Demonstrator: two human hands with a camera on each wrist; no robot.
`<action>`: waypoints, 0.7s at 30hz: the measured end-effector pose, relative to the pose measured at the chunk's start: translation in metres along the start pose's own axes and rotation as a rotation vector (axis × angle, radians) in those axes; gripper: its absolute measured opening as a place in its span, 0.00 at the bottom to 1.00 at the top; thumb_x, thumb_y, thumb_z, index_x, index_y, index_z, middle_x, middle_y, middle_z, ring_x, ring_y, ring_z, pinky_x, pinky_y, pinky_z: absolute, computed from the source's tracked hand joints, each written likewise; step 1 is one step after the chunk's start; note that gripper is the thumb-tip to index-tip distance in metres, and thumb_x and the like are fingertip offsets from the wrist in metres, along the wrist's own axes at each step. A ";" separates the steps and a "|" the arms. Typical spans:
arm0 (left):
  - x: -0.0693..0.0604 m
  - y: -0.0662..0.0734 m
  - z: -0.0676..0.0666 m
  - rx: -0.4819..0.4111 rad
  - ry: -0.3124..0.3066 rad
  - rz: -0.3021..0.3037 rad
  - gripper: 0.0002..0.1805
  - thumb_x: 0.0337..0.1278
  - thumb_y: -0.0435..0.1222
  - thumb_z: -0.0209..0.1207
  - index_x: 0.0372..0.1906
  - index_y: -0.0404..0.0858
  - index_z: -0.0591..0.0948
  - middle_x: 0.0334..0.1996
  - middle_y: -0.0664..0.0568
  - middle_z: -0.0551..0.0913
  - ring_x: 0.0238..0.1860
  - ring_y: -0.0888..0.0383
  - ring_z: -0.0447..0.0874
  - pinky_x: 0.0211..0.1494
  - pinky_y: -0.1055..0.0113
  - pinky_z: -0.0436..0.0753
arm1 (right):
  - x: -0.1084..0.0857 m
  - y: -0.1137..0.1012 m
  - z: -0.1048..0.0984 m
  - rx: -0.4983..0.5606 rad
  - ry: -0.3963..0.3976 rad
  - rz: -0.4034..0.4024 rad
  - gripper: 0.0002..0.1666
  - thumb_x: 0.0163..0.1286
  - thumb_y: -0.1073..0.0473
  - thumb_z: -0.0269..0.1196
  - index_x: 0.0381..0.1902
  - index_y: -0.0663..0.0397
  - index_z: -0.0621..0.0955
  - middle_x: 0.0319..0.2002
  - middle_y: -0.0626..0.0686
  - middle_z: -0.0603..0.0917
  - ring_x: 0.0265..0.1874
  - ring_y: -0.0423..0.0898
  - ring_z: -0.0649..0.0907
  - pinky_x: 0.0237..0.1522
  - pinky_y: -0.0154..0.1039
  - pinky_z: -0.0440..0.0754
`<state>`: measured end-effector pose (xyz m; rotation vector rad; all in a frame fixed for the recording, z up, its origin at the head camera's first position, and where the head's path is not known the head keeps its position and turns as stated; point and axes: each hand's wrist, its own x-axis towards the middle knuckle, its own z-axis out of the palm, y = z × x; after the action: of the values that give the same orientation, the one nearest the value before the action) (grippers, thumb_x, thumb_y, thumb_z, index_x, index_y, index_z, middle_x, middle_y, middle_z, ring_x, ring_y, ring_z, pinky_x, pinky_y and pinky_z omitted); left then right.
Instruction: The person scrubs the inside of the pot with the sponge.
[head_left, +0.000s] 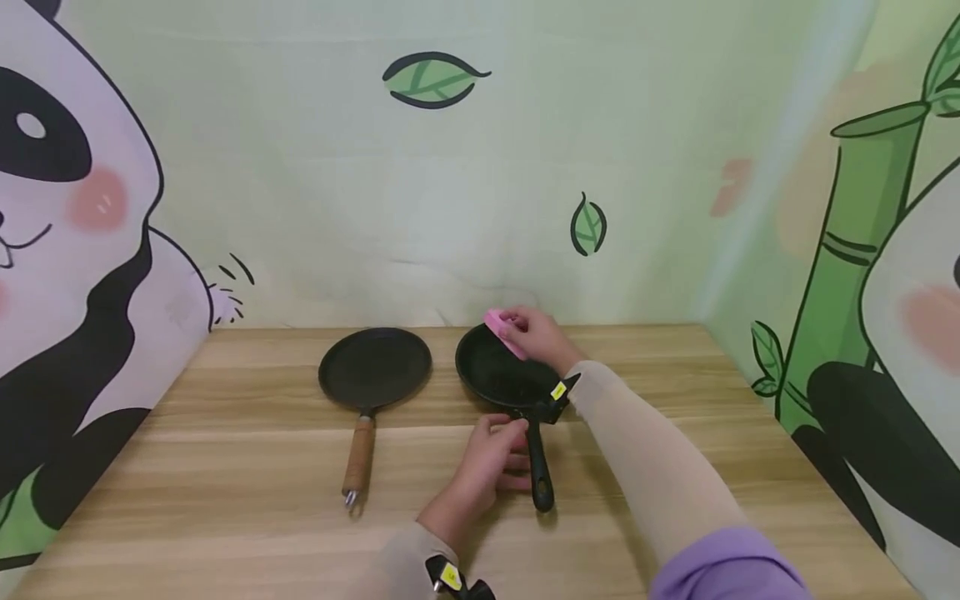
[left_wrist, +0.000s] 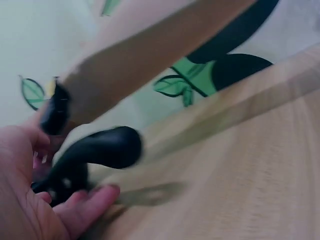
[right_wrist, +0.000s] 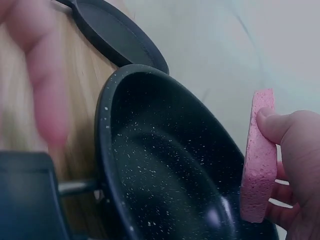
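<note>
A deep black frying pan (head_left: 502,375) with pale speckles inside lies on the table, its black handle (head_left: 540,471) pointing toward me. My right hand (head_left: 540,337) pinches a pink sponge (right_wrist: 259,160) between thumb and fingers, over the pan's far right side; in the right wrist view the sponge stands on edge beside the rim. Close to the root of the handle is my left hand (head_left: 491,458), its fingers loosely stretched toward it. The left wrist view shows the handle (left_wrist: 107,147) between thumb and fingers, without a clear grip.
A shallow black flat pan (head_left: 375,367) with a wooden handle (head_left: 359,457) lies to the left. Both pans rest on a wood-grain table (head_left: 247,467). Behind it rises a pale green backdrop (head_left: 300,167) with pandas, leaves and bamboo. Black camera mounts sit on both wrists.
</note>
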<state>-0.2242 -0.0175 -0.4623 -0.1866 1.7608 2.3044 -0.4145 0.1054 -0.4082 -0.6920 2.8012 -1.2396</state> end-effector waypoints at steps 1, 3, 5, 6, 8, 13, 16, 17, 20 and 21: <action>-0.001 -0.002 0.003 -0.001 -0.033 -0.015 0.34 0.64 0.46 0.59 0.67 0.33 0.62 0.42 0.38 0.82 0.29 0.49 0.88 0.25 0.55 0.87 | 0.002 0.002 0.002 0.006 -0.011 0.013 0.25 0.74 0.52 0.62 0.63 0.58 0.78 0.59 0.63 0.81 0.55 0.56 0.81 0.58 0.49 0.80; -0.001 -0.007 0.006 -0.010 -0.108 -0.040 0.30 0.66 0.46 0.59 0.63 0.33 0.65 0.39 0.41 0.84 0.30 0.48 0.89 0.25 0.56 0.87 | 0.005 0.006 0.007 0.032 -0.038 0.060 0.25 0.74 0.51 0.62 0.64 0.56 0.78 0.58 0.63 0.81 0.54 0.55 0.82 0.54 0.47 0.82; 0.000 -0.011 0.009 -0.024 -0.187 -0.056 0.23 0.68 0.44 0.58 0.57 0.34 0.69 0.36 0.43 0.85 0.30 0.47 0.90 0.27 0.57 0.87 | 0.009 0.008 0.011 0.067 -0.063 0.103 0.26 0.73 0.51 0.63 0.65 0.55 0.78 0.56 0.63 0.82 0.50 0.54 0.83 0.49 0.44 0.84; 0.001 -0.013 0.010 -0.035 -0.217 -0.060 0.19 0.69 0.43 0.58 0.54 0.35 0.71 0.34 0.44 0.86 0.30 0.47 0.90 0.29 0.56 0.88 | 0.010 0.009 0.013 0.088 -0.074 0.126 0.26 0.73 0.51 0.63 0.65 0.54 0.79 0.55 0.63 0.83 0.48 0.53 0.83 0.46 0.42 0.84; 0.000 -0.017 0.010 -0.064 -0.256 -0.056 0.12 0.70 0.40 0.57 0.48 0.37 0.73 0.31 0.46 0.85 0.27 0.49 0.89 0.30 0.54 0.88 | 0.010 0.009 0.018 0.120 -0.090 0.167 0.26 0.72 0.51 0.64 0.65 0.54 0.79 0.54 0.63 0.83 0.44 0.51 0.82 0.42 0.39 0.83; -0.001 -0.023 0.013 -0.087 -0.251 -0.006 0.08 0.73 0.39 0.55 0.46 0.38 0.73 0.25 0.47 0.81 0.20 0.53 0.86 0.26 0.55 0.87 | 0.010 0.006 0.027 0.119 -0.099 0.185 0.25 0.72 0.51 0.63 0.63 0.55 0.80 0.56 0.61 0.82 0.43 0.49 0.80 0.45 0.37 0.78; -0.002 -0.024 0.015 -0.080 -0.233 0.023 0.09 0.75 0.39 0.52 0.46 0.37 0.71 0.23 0.48 0.79 0.17 0.53 0.84 0.23 0.56 0.86 | 0.011 0.004 0.031 0.094 -0.106 0.170 0.24 0.72 0.51 0.63 0.62 0.55 0.82 0.58 0.60 0.83 0.44 0.48 0.79 0.48 0.38 0.78; -0.002 -0.025 0.015 -0.075 -0.229 0.030 0.09 0.76 0.40 0.51 0.46 0.37 0.71 0.23 0.48 0.78 0.16 0.53 0.83 0.22 0.56 0.86 | 0.011 0.003 0.032 0.085 -0.110 0.168 0.23 0.72 0.51 0.64 0.61 0.55 0.83 0.58 0.59 0.83 0.45 0.48 0.79 0.49 0.38 0.78; -0.001 -0.026 0.015 -0.055 -0.213 0.055 0.10 0.77 0.40 0.48 0.45 0.36 0.70 0.22 0.48 0.77 0.15 0.53 0.82 0.20 0.56 0.85 | 0.012 -0.001 0.034 0.064 -0.140 0.158 0.22 0.71 0.52 0.64 0.60 0.54 0.84 0.58 0.58 0.83 0.47 0.48 0.79 0.52 0.38 0.77; 0.000 -0.026 0.015 -0.050 -0.208 0.062 0.11 0.78 0.41 0.48 0.45 0.36 0.70 0.22 0.48 0.77 0.14 0.53 0.82 0.20 0.56 0.85 | 0.013 -0.003 0.034 0.053 -0.159 0.153 0.22 0.71 0.52 0.64 0.59 0.54 0.84 0.58 0.58 0.83 0.47 0.48 0.79 0.53 0.39 0.77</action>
<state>-0.2166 0.0034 -0.4822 0.0974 1.6300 2.3167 -0.4185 0.0742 -0.4272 -0.5366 2.6279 -1.1722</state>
